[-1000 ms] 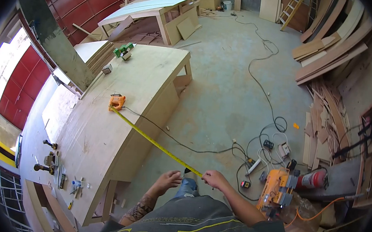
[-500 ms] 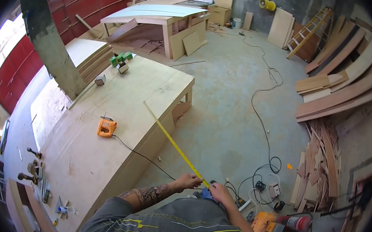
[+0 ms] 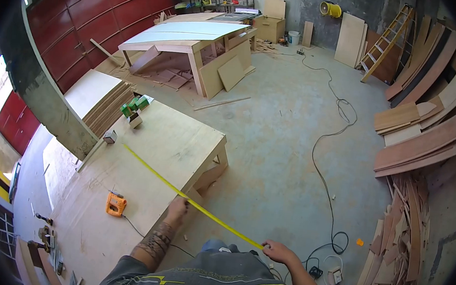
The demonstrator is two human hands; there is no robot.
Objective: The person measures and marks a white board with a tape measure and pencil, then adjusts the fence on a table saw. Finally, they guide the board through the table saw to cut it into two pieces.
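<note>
A yellow tape measure is drawn out long, its blade running from over the plywood-topped workbench down past the bench edge. My right hand is closed on its near end, in front of my body; any case is hidden in the fingers. My left hand, somewhat blurred, has its fingers closed at the blade by the bench edge. On the bench top, left of the blade, lies an orange jigsaw with a dark cord. Farther up stand a small box and several green boxes.
A second table with a pale sheet stands farther back. Black cables trail over the floor. Curved boards and wood offcuts are piled right, near a ladder. Hand tools lie at the left.
My left hand has moved forward and left along the blade to the bench edge. More tape is out, its far end higher over the bench. My right hand is slightly lower and farther right.
</note>
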